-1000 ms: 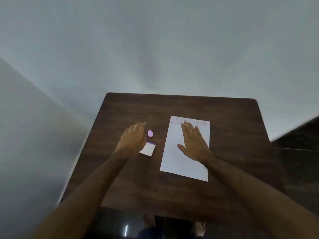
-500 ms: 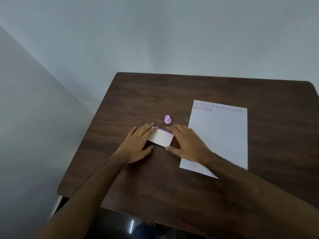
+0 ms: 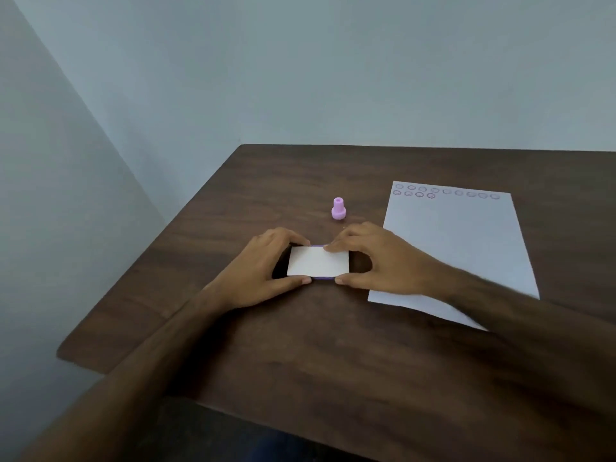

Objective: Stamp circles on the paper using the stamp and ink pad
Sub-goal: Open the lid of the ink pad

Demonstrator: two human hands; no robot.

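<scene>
Currently on a dark wood worktop: one sheet of paper, lying toward the right edge, its far end bearing one full row of faint purple circles and, just under it, a short second row of four at the left. Remainder of sheet blank. One pink stamp, upright, unheld, standing apart from the paper on its left and just beyond the hands. One ink pad, flat white top with a purple rim showing at its far and near edges, set near the worktop's middle, left of the paper. Left hand grips the pad's left end, thumb on the near edge and fingers curled over the far edge. Right hand grips the right end likewise, thumb near, fingers resting on the top's far edge; the forearm crosses the paper's near left corner. Both hands thus closed on the pad, neither on the stamp. Whether the white top is a shut lid cannot be told for certain, though no inked surface shows. Progress, as judged: stamping begun, well short of filling the sheet. Outstanding: free the pad's inked face if covered, take up the stamp, ink it, carry on the second row and those below.
</scene>
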